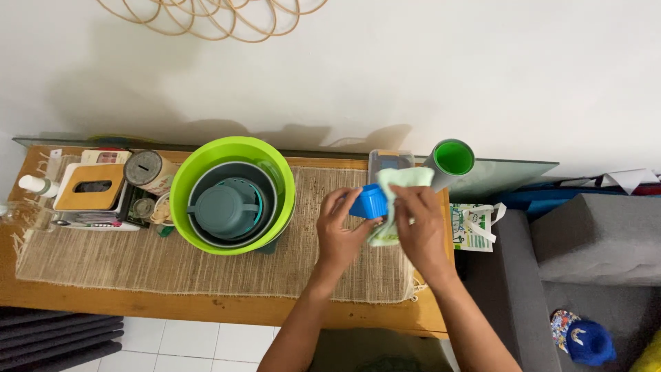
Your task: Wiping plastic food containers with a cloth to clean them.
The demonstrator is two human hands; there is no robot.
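Two hands were busy over the right end of the surface [206,310], both closed around the same small job. The left hand [339,231] had its fingers wrapped round a little blue ridged cap [369,203], holding it up off the woven runner [138,265] so it could be got at from the side. The right hand [420,231] was pinching a pale green cloth [396,189] against that cap, the cloth folded over the fingers and hanging down a bit, looked to me like a wiping grip.

Just behind the cloth sat a clear container with a blue bit inside [389,162], and beside that a grey tube with a bright green inside [451,160] lying tipped toward the room. Further left, a lime green bowl [275,172] held a grey pot [265,186] and a teal lidded thing [226,209] nested in it, probably stacked to save room. Past that were a round tin [148,169], a wooden tissue box [89,186] and a small white bottle [38,184]. A white and green bag [471,227] hung off the right edge, next to a grey sofa [599,241].
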